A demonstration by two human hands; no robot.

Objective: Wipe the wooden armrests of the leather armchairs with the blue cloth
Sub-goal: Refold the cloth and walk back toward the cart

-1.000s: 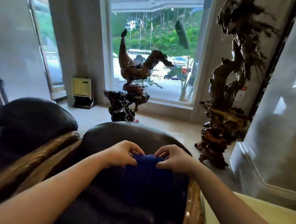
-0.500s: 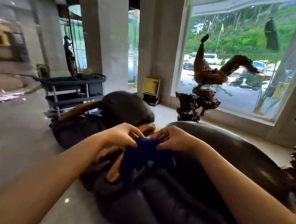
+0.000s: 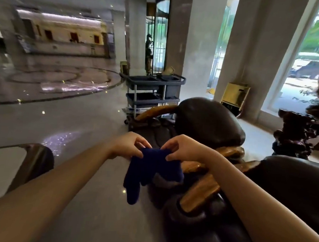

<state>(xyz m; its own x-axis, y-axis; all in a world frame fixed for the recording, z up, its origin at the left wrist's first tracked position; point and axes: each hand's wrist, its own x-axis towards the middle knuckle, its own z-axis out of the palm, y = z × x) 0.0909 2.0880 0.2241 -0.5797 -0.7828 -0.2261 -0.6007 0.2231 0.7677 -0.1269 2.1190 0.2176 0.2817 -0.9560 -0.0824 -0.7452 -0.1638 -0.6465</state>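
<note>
The dark blue cloth (image 3: 148,168) hangs in the air in front of me, pinched at its top edge by both hands. My left hand (image 3: 129,145) grips its left corner, and my right hand (image 3: 183,148) grips its right corner. Behind and below the cloth runs a wooden armrest (image 3: 199,191) between two dark leather armchairs: one farther off (image 3: 208,123) and one at the right (image 3: 288,181). A second curved wooden armrest (image 3: 155,109) shows on the far chair's left side. The cloth is above the near armrest, not touching it.
A grey service cart (image 3: 153,91) stands behind the far chair. A dark wood root sculpture (image 3: 302,132) is at the right by the window. A dark rounded chair edge (image 3: 36,160) sits at the left. Polished lobby floor (image 3: 53,119) spreads to the left.
My view has swung left from the window toward the lobby. Both hands kept hold of the blue cloth, lifted it off the chair back, and it now hangs free.
</note>
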